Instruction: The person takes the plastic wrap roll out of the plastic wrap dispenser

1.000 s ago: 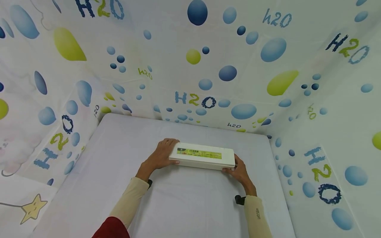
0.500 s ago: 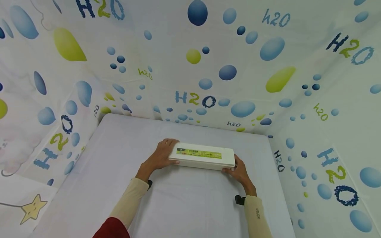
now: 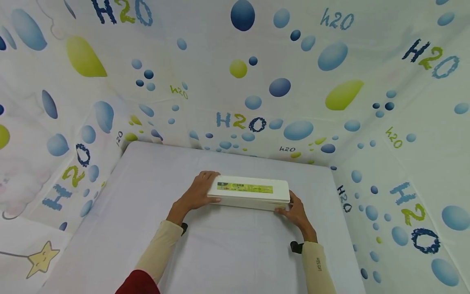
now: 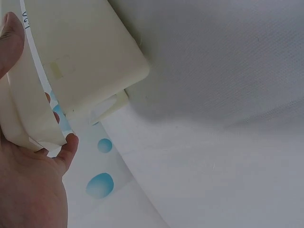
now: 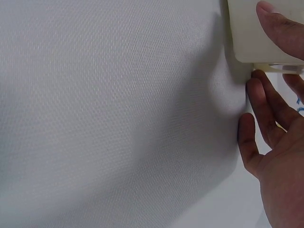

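A long white plastic storage box (image 3: 235,201) lies across the middle of the table, its lid bearing a yellow-green label (image 3: 244,187). My left hand (image 3: 198,191) grips the left end, thumb along the front edge and fingers at the back. In the left wrist view, the patterned cloth shows through a narrow gap between two cream parts of the box (image 4: 85,47), so the lid (image 4: 26,99) appears slightly raised. Around the right end curves my right hand (image 3: 295,210). Its thumb (image 5: 280,31) presses the cream face while the other fingers lie by the end. The box's inside is hidden.
A white cloth covers the table (image 3: 235,253). Behind it and along both sides hangs patterned cloth (image 3: 205,61) with blue and green drops and H2O lettering. A black strap device (image 3: 296,246) sits at the right wrist.
The lid's front edge stands slightly higher above the base. Both hands stay nearly in place around the box. The patterned cloth at the right has shifted since one second ago.
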`<state>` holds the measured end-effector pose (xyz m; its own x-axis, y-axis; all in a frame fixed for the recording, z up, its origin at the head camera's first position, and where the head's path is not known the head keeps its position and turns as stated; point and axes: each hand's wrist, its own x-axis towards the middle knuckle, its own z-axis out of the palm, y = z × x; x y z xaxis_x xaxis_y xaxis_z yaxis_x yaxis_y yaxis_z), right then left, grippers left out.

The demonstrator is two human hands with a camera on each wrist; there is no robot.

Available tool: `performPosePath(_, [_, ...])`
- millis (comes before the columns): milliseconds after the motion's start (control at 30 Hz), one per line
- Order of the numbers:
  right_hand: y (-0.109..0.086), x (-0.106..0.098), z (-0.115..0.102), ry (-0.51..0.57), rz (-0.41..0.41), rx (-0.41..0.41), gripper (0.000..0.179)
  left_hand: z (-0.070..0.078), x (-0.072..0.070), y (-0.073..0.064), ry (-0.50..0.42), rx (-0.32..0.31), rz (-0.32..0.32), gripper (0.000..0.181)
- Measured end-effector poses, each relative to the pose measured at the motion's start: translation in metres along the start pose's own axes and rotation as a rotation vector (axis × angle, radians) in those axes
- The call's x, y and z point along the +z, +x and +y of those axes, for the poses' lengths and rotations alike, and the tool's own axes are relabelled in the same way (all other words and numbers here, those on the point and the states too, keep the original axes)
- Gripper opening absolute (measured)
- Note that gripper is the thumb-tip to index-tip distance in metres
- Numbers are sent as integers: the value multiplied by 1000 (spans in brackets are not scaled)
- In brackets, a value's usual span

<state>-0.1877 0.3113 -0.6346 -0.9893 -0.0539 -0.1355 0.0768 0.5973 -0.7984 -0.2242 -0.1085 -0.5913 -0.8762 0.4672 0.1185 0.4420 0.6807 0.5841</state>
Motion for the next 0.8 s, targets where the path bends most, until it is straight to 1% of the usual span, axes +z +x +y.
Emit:
performPosePath(200, [-1, 2, -1, -1, 12, -12, 92, 0, -1, -3, 5, 0, 22, 94])
performPosePath(500, [0, 0, 1, 10, 3, -39, 91, 1, -3, -7, 7, -20, 29, 94])
performPosePath(633, [0, 1, 3, 5, 1, -36, 92, 0, -4, -9, 10, -28, 24, 95])
performPosePath(800, [-1, 1, 2, 13, 9, -32, 92, 0, -4, -12, 8, -13, 54, 95])
